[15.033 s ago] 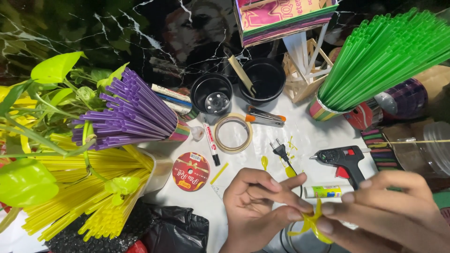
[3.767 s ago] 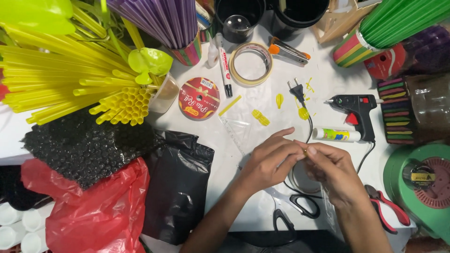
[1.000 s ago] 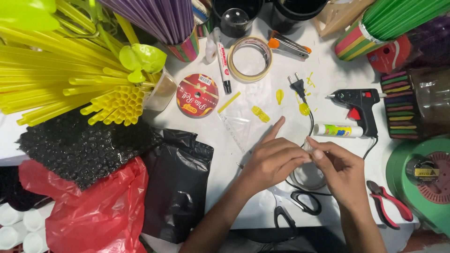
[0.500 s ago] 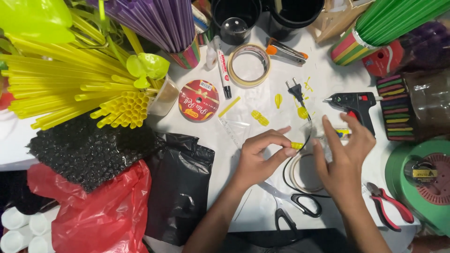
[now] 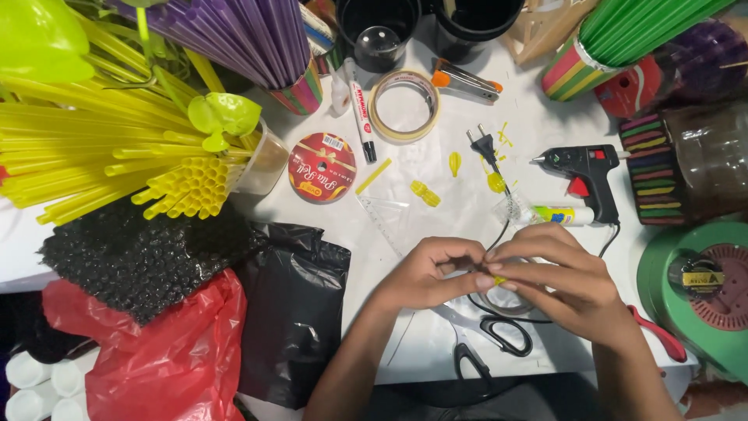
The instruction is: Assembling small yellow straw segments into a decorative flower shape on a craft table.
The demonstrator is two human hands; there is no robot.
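My left hand (image 5: 431, 273) and my right hand (image 5: 559, 277) meet over the white table (image 5: 436, 156), fingertips pinched together on a small yellow straw piece (image 5: 499, 280) that barely shows between them. Under the hands lie black-handled scissors (image 5: 499, 337) and a coil of black cord (image 5: 506, 304). Just beyond my right hand sit a glue stick (image 5: 555, 214) and a black hot glue gun (image 5: 583, 171). Small yellow straw bits (image 5: 425, 193) lie scattered ahead of the hands.
Yellow straws (image 5: 101, 164) and purple straws (image 5: 249, 39) stand at the left, green straws (image 5: 623, 31) at the far right. A tape roll (image 5: 404, 105), marker (image 5: 361, 117), red ribbon spool (image 5: 322, 166), black bag (image 5: 292, 312), red bag (image 5: 156, 359), red pliers (image 5: 658, 334) and green reel (image 5: 701, 288) surround the work spot.
My hands have closed together; half a second ago they were apart with a yellow piece held by the left hand, and now both pinch it.
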